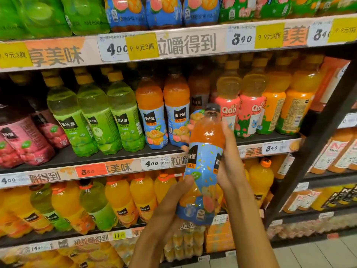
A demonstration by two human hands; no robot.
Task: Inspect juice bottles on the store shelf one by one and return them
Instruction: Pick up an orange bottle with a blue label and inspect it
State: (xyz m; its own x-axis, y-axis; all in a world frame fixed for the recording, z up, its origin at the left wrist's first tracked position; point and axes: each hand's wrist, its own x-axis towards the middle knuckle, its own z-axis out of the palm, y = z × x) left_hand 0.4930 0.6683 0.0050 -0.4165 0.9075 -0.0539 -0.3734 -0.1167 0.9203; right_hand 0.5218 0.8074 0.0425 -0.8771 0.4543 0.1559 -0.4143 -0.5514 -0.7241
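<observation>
I hold an orange juice bottle [204,161] with a blue fruit label and a dark cap out in front of the shelves, nearly upright and tilted a little right. My left hand [172,202] grips its lower part from the left, thumb across the label. My right hand [228,161] wraps its upper body from the right, with fingertips showing on the far side. Two matching blue-label bottles [166,120] stand on the middle shelf [119,157] just left of it, and a gap lies behind the held bottle.
Green bottles [96,120] and pink ones [25,140] stand further left on the middle shelf, pink and orange Qoo bottles [249,111] to the right. Orange bottles fill the shelf below [123,202]. A dark upright post [313,144] bounds the right side.
</observation>
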